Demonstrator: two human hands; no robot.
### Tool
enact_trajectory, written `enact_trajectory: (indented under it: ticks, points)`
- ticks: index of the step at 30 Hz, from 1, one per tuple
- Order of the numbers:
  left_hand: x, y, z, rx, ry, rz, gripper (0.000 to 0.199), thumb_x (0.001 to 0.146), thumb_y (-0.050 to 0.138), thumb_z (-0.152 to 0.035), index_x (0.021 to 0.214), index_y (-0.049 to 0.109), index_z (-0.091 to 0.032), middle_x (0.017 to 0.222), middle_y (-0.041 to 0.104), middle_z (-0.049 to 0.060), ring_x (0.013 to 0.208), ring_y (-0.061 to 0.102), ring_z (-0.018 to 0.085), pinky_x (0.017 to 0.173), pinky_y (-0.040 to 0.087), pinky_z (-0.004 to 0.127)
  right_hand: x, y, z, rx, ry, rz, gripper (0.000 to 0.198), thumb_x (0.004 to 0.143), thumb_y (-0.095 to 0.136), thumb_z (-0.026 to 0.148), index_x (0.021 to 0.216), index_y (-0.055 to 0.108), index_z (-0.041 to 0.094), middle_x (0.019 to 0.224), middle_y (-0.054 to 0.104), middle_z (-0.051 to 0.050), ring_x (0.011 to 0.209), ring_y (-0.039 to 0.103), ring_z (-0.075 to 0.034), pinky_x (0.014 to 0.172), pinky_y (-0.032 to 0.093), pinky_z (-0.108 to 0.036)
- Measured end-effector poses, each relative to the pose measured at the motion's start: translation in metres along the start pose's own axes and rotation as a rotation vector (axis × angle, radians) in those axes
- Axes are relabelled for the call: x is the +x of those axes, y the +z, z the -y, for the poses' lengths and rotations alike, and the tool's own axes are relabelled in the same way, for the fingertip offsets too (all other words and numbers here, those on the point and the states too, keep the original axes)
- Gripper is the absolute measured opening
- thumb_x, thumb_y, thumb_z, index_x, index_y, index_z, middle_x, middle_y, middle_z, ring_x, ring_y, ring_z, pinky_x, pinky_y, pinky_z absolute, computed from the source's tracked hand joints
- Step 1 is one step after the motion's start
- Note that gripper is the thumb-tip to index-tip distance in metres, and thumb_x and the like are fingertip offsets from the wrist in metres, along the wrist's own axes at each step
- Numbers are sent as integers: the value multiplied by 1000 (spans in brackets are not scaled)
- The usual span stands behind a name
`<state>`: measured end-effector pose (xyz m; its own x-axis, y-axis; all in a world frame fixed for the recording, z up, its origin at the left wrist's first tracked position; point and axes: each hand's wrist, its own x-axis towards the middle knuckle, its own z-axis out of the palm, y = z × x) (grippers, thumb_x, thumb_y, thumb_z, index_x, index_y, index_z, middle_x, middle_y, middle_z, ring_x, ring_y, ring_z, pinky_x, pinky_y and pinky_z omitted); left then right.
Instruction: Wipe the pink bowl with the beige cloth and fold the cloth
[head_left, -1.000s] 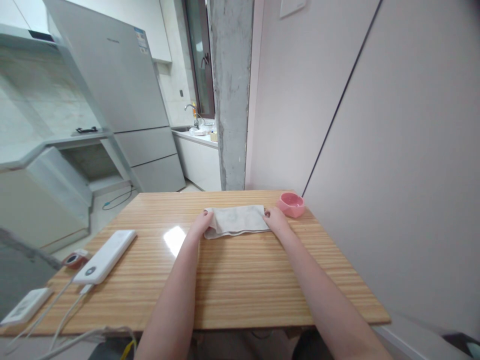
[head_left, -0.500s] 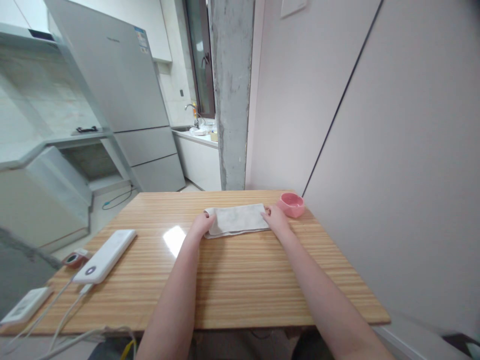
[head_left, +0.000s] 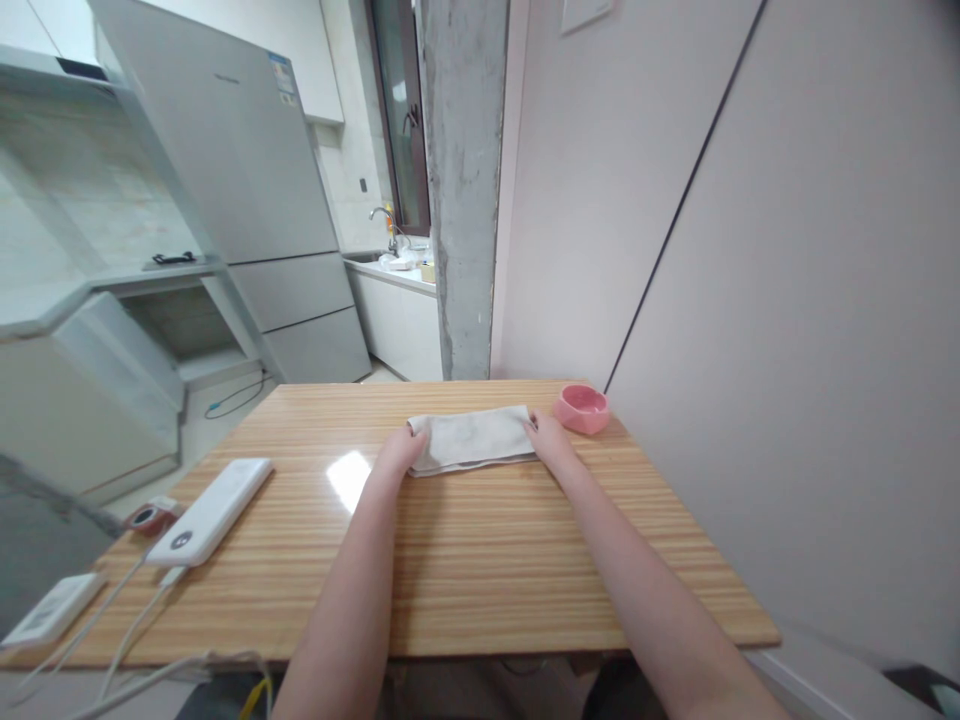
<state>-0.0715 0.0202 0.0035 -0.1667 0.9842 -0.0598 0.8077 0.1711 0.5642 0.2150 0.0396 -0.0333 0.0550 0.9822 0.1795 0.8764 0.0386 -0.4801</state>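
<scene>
Probably flattening folded cloth (head_left: 474,440), left hand (head_left: 400,450) at nine o'clock, right hand (head_left: 551,440) at three, fingers (head_left: 419,438) gripping opposite ends; bowl (head_left: 583,418) sitting at two.

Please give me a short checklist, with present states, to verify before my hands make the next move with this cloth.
1. Left grip on the left end of the cloth: ok, thumb on top.
2. Right grip on the opposite end: ok.
3. Cloth folded into a long strip: ok, layers show along the near edge.
4. Whole underside resting on the table: cannot tell.
5. Free room between right grip and pink bowl: not ok, they look very close.
6. Long white device apart from both hands: ok, off to the left.
</scene>
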Motion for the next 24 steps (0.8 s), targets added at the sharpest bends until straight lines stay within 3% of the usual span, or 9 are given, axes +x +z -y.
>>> enact_trajectory:
  ticks: [3,12,18,21,24]
  points:
    - [-2,-2,1,48,-15,19,23,78,51,-27,85,69,-14,90,73,15,93,66,27,75,47,29,2,-2,-6,2,73,5,19,89,47,19,102,59,14,101,68,-11,90,60,-19,72,38,-25]
    - [-5,-2,1,142,-13,29,15,73,56,-21,79,68,-14,80,71,12,87,66,24,71,47,26,2,-3,-9,-30,106,54,16,77,54,14,90,63,14,91,70,-9,87,63,-20,68,39,-24]
    - [-8,0,-1,190,-9,-14,22,75,54,-16,95,63,-13,92,70,13,94,64,24,76,46,27,-10,-14,-1,-61,180,95,34,71,58,15,105,58,14,99,68,-11,89,64,-23,68,42,-26]
    - [-14,2,-5,258,13,-143,38,76,54,-16,114,55,-10,104,65,18,99,62,27,80,46,32,-14,-18,6,-136,176,41,39,72,60,23,110,58,13,108,65,-16,98,61,-27,77,44,-32]
    - [-17,15,-15,301,174,-289,47,82,50,-22,127,47,-10,121,58,20,111,56,28,91,44,36,-16,-12,17,-190,-21,-84,40,81,53,28,118,57,13,124,57,-18,117,51,-28,96,39,-37]
